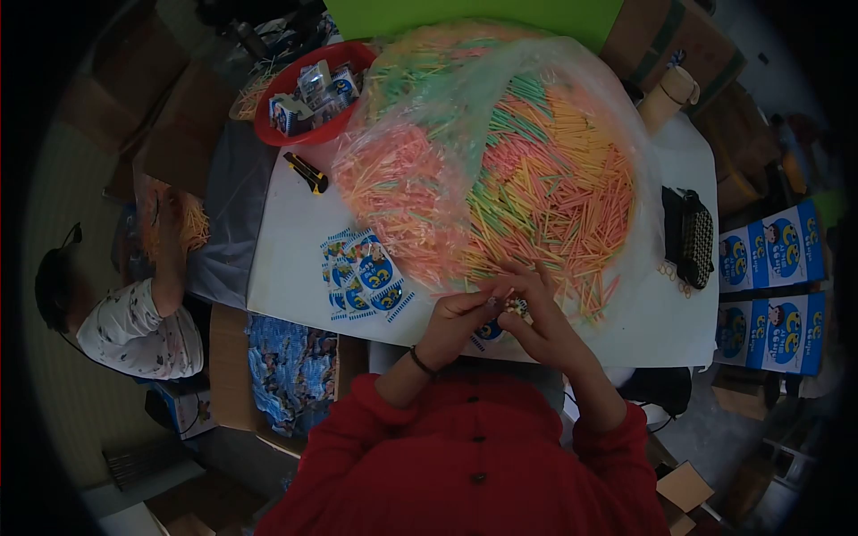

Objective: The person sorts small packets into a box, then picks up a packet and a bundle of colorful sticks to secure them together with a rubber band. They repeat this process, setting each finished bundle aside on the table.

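Observation:
My left hand and my right hand meet at the table's front edge, fingers curled close together. My left hand pinches a small blue-and-white packet, mostly covered by the fingers. In my right hand is a small bundle of thin sticks, their pale ends showing between thumb and fingers. Just beyond the hands, a large clear plastic bag lies open, full of pink, orange, yellow and green sticks. Flat blue-and-white packets are piled left of my hands.
A red bowl with filled packets stands at the back left, near a yellow-black box cutter. A carton of blue packets sits below the table's left front. A dark patterned pouch lies right. Another person works at far left.

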`<control>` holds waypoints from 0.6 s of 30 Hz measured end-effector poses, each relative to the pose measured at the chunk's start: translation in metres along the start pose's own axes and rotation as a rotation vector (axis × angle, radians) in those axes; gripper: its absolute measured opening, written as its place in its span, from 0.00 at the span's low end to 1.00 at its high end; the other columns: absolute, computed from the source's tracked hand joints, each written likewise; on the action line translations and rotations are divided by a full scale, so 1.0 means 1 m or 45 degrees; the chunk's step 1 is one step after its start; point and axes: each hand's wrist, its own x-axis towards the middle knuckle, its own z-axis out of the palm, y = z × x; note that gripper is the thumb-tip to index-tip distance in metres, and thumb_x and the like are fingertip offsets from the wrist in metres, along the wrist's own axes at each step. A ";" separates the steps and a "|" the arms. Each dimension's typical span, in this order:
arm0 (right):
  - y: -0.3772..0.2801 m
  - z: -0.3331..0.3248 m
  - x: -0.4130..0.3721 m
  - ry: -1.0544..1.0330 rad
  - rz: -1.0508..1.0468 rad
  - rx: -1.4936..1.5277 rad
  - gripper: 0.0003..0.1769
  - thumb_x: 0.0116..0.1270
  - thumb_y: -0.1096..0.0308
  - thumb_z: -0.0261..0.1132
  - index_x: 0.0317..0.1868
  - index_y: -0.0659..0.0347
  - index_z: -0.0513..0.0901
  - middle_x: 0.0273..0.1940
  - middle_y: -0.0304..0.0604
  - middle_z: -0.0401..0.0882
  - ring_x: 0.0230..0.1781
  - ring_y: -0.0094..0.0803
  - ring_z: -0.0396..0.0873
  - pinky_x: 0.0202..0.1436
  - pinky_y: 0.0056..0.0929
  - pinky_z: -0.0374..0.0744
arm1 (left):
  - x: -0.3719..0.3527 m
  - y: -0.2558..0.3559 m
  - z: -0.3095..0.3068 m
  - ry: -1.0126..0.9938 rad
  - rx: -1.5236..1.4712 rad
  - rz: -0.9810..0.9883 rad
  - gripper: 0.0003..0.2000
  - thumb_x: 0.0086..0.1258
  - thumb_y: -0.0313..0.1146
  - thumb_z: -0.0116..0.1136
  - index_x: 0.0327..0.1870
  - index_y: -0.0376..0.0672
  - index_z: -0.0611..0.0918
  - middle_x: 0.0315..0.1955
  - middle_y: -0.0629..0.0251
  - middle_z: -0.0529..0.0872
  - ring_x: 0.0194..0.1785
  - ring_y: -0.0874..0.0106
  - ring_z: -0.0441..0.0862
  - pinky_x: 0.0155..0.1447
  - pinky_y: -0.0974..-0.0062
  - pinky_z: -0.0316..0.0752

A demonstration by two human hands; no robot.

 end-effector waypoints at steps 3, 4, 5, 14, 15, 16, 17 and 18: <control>-0.014 -0.012 0.004 0.102 0.020 0.038 0.22 0.63 0.68 0.65 0.57 0.58 0.72 0.58 0.44 0.74 0.68 0.41 0.64 0.73 0.42 0.55 | 0.008 0.003 0.002 -0.095 0.100 0.024 0.15 0.72 0.23 0.53 0.58 0.36 0.79 0.49 0.65 0.85 0.51 0.79 0.80 0.57 0.80 0.74; -0.014 -0.015 0.005 0.205 0.061 0.119 0.25 0.60 0.70 0.68 0.58 0.59 0.73 0.58 0.44 0.73 0.65 0.41 0.67 0.71 0.40 0.58 | 0.011 0.007 0.006 -0.128 0.040 0.082 0.16 0.72 0.23 0.52 0.60 0.36 0.78 0.52 0.65 0.83 0.54 0.77 0.79 0.59 0.79 0.73; -0.009 -0.017 0.005 0.199 0.050 0.118 0.25 0.60 0.70 0.68 0.58 0.59 0.73 0.58 0.44 0.73 0.65 0.41 0.67 0.71 0.40 0.58 | 0.014 0.010 0.008 -0.163 -0.020 0.141 0.17 0.73 0.22 0.51 0.61 0.36 0.76 0.55 0.64 0.82 0.57 0.76 0.78 0.61 0.77 0.72; 0.009 -0.012 0.006 0.312 -0.091 -0.468 0.12 0.55 0.74 0.70 0.39 0.58 0.79 0.38 0.39 0.80 0.42 0.38 0.76 0.50 0.35 0.68 | 0.014 0.022 0.000 -0.063 0.485 0.565 0.21 0.64 0.16 0.58 0.60 0.35 0.75 0.53 0.61 0.81 0.56 0.71 0.79 0.62 0.73 0.73; 0.011 -0.007 0.007 0.292 -0.116 -0.362 0.11 0.56 0.74 0.69 0.40 0.59 0.79 0.39 0.39 0.80 0.42 0.37 0.76 0.49 0.34 0.70 | 0.010 0.023 -0.002 -0.075 0.475 0.559 0.21 0.64 0.16 0.58 0.60 0.35 0.75 0.53 0.61 0.81 0.56 0.71 0.79 0.62 0.73 0.73; 0.012 -0.007 0.005 0.275 -0.133 -0.264 0.11 0.58 0.75 0.68 0.41 0.60 0.79 0.39 0.39 0.80 0.42 0.35 0.77 0.49 0.32 0.72 | 0.002 0.028 -0.007 0.077 0.406 0.461 0.17 0.65 0.18 0.60 0.56 0.35 0.77 0.49 0.63 0.83 0.51 0.74 0.81 0.56 0.76 0.75; 0.012 -0.013 0.001 0.285 -0.105 -0.287 0.11 0.58 0.75 0.68 0.41 0.60 0.79 0.39 0.39 0.80 0.42 0.35 0.77 0.49 0.32 0.72 | -0.005 0.034 -0.013 0.220 0.334 0.354 0.13 0.66 0.21 0.61 0.51 0.36 0.80 0.45 0.65 0.84 0.45 0.76 0.83 0.50 0.79 0.77; 0.011 -0.020 -0.003 0.388 0.054 -0.091 0.10 0.61 0.76 0.66 0.43 0.61 0.78 0.39 0.39 0.80 0.41 0.31 0.77 0.47 0.30 0.73 | -0.010 0.042 -0.022 0.369 0.388 0.404 0.11 0.67 0.21 0.61 0.50 0.36 0.80 0.43 0.66 0.84 0.41 0.77 0.83 0.47 0.81 0.78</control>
